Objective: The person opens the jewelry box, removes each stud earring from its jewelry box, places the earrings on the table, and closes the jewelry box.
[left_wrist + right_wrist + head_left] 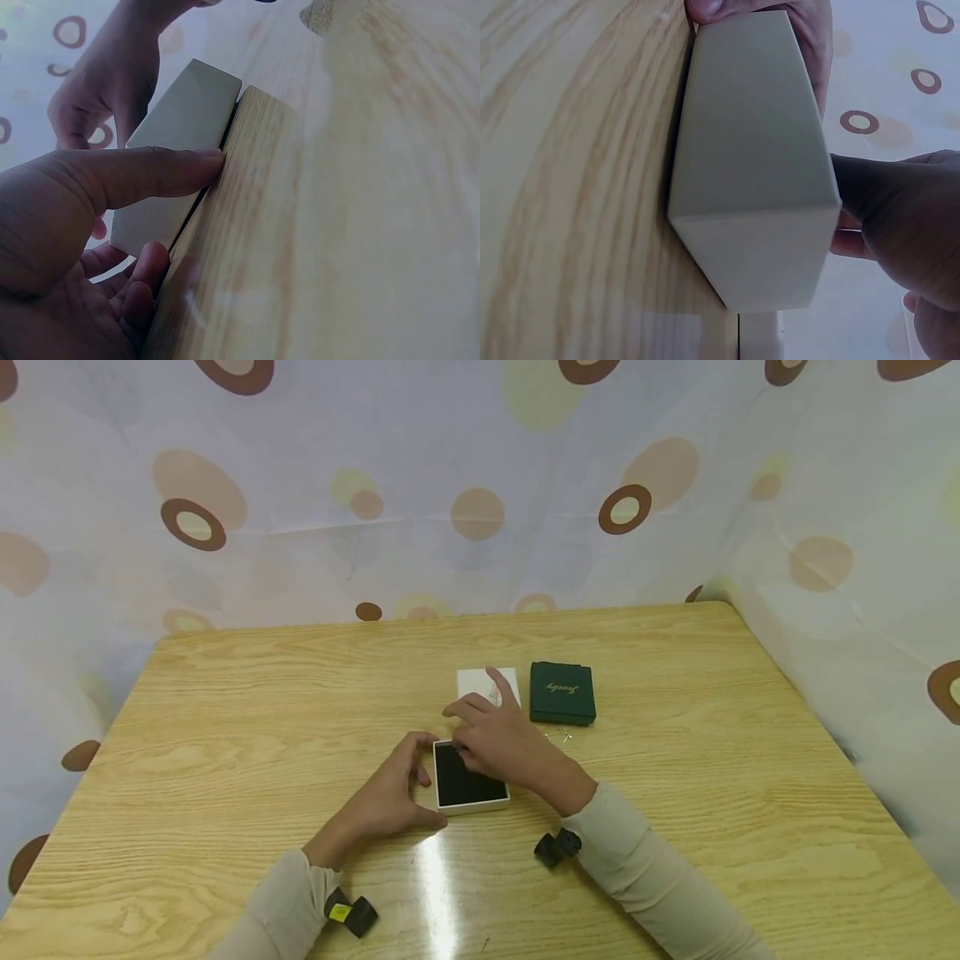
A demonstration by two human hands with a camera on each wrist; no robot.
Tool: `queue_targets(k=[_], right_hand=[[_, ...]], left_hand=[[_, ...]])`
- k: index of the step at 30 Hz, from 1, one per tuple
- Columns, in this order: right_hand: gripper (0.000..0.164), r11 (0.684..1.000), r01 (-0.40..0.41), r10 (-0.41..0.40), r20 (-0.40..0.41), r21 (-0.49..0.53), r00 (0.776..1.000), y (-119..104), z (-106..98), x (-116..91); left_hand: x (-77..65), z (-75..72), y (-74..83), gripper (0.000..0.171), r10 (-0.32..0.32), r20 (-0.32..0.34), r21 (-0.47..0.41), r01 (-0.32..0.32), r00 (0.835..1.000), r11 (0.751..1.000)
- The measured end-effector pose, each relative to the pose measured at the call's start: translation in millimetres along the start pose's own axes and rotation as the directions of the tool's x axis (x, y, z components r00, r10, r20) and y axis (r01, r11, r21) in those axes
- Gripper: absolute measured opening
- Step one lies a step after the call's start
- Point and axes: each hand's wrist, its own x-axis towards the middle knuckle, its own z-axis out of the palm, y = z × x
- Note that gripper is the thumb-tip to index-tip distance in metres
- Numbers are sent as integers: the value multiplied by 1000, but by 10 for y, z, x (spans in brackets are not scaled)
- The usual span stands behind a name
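A small white open-topped box (474,807) with a black lining (467,781) sits on the table. My left hand (386,797) grips it from the left, the thumb on its near side and fingers at the far left corner. Its thumb lies across the white side wall (176,124) in the left wrist view. Over the box's far right part is my right hand (498,743), its thumb and some fingers bent down to the lining. Whether a small item is pinched there is hidden. In the right wrist view, box walls (750,135) conceal those fingertips.
Behind my right hand lies a white lid (472,681) with a small print. A dark green jewelry box (562,693) stands to its right. Several tiny shiny pieces, apparently earrings (567,737), lie in front of the green box. A patterned cloth (480,560) hangs behind the wooden table (225,735).
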Motion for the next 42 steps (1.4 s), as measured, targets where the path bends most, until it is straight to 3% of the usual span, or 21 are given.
queue_targets(k=[12,18,25,32,42], right_hand=[[7,996,-22,22,5,85,1000,82,-34,-23],[3,972,-139,140,10,191,990,357,-192,-128],[5,925,-245,251,17,291,968,663,-267,-479],[5,902,-299,285,91,311,954,776,-179,-737],[5,873,-364,310,205,325,928,830,-110,-848]], left_hand=[[3,3,-3,97,-7,-1,-7,7,1000,1000],[23,22,1,98,-18,-7,-21,18,1000,1000],[9,44,-8,100,-34,-7,-9,34,999,999],[-7,34,-14,100,-32,-11,-16,32,999,999],[-4,35,-10,99,-19,-3,-11,19,1000,1000]])
